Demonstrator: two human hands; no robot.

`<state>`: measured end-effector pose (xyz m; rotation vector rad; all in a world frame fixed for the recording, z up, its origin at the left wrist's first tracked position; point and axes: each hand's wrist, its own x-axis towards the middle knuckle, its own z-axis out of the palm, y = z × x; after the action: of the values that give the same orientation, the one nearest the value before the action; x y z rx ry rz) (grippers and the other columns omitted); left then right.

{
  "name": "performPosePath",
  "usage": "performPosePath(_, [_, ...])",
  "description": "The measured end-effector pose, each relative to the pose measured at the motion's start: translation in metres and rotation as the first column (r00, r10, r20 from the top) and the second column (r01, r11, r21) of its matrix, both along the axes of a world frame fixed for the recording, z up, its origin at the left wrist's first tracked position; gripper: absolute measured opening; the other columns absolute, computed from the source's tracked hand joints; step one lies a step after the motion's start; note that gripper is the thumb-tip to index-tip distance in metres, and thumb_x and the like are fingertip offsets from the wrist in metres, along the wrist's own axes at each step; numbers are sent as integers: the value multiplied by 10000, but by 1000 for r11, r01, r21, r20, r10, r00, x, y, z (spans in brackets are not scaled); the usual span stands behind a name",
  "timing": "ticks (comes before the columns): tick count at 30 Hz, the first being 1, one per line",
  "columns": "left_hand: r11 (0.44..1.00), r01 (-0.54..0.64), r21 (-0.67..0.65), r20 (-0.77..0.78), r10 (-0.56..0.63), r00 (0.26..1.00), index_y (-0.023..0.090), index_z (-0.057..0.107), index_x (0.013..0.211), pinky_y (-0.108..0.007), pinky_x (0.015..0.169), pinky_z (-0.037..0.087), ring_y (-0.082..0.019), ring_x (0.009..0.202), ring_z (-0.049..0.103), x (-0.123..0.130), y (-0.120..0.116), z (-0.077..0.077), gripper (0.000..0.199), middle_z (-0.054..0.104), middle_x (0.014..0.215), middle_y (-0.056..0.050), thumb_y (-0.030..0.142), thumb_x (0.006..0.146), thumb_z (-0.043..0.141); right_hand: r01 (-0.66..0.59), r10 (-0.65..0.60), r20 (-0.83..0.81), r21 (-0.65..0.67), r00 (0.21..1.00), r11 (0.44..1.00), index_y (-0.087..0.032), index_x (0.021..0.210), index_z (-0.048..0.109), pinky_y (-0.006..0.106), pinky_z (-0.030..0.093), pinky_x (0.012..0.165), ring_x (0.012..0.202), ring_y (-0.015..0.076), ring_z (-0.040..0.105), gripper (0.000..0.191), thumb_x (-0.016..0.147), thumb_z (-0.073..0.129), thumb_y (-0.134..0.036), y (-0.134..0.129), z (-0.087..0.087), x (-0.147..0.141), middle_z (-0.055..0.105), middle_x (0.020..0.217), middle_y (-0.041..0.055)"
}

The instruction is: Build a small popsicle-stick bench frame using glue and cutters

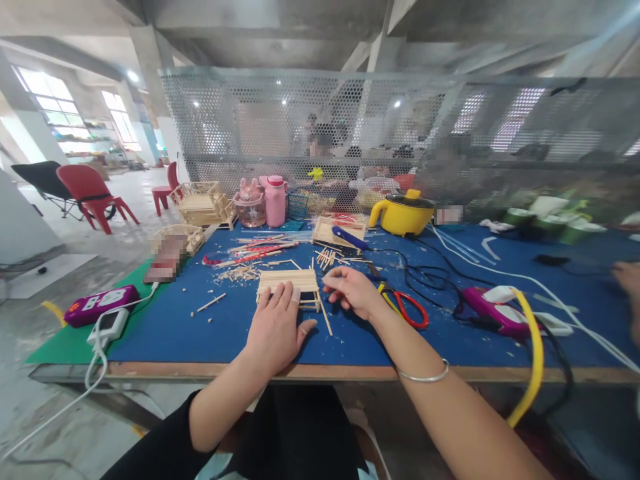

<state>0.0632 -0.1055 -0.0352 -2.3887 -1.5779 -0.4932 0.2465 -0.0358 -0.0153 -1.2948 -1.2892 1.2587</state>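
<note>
On the blue mat a small wooden stick frame (pixel 285 275) with a slatted top stands in front of me. My left hand (pixel 277 320) lies on its front part, fingers stretched out and a ring on one finger. Just right of the frame my right hand (pixel 347 290) hovers with fingers curled and thumb near the index finger; whether a small piece is between them is hidden. A loose stick (pixel 326 317) lies between my hands. Behind sit a pile of short sticks (pixel 329 257) and a blue-handled tool (pixel 350 238). Red-handled pliers (pixel 414 309) lie beside my right forearm.
Purple power strips (pixel 103 305) lie at left and right, with cables crossing the mat. Further back are a yellow pot (pixel 404 212), a pink bottle (pixel 275 201), a phone (pixel 167 257) and stick models (pixel 203 203). Another person's hand (pixel 629 283) shows at far right.
</note>
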Motion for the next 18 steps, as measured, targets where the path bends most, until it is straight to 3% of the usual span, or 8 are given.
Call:
performPosePath(3, [1000,7,0,5,-7,1000,88,437,1339,-486,1115,218,-286,1323,374,1,0,4,593,446,1404,-153,485,914,323,174,-170,-35,173,985,970,-188,757,518,151,258,298,390,67,498,249,754,612,-419,1,5,11,584,588,-27])
performPosePath(6, [1000,18,0,7,-18,1000,85,438,1338,-503,1120,198,-289,1320,379,0,0,4,592,447,1402,-157,482,913,329,237,-262,9,396,965,887,-191,733,519,179,343,383,407,71,476,300,798,554,-482,5,13,19,545,557,-35])
performPosePath(9, [1000,24,-11,19,-23,1000,82,430,1344,-510,1116,210,-295,1322,375,-1,1,3,620,428,1414,-158,505,898,357,177,-325,189,543,927,821,-188,749,548,213,366,444,430,93,471,300,864,444,-445,14,27,24,531,552,-26])
performPosePath(11, [1000,20,-14,35,-19,999,93,425,1348,-516,1114,216,-292,1325,371,-1,1,1,625,418,1422,-150,515,890,376,43,-334,394,590,856,806,-182,830,582,226,366,485,473,109,483,233,870,415,-340,20,37,24,553,584,-17])
performPosePath(13, [1000,16,-19,54,-15,998,115,419,1354,-526,1115,212,-284,1335,357,-1,1,-1,611,405,1433,-135,508,887,389,-192,-243,643,529,726,827,-184,899,607,232,367,533,539,122,515,184,820,454,-250,20,43,23,604,647,-5])
performPosePath(15, [999,17,-36,73,-15,997,130,406,1362,-542,1112,209,-275,1345,341,-1,1,-3,596,392,1443,-120,494,891,392,-437,-70,851,335,520,834,-197,850,635,234,357,561,597,134,546,166,756,500,-199,16,45,19,649,695,5])
performPosePath(18, [997,11,-74,111,-3,994,146,390,1371,-594,1105,173,-278,1352,327,0,1,-4,578,373,1455,-105,477,898,386,-630,66,971,95,228,771,-206,702,636,245,331,572,659,159,580,135,706,507,-168,3,43,9,683,718,17])
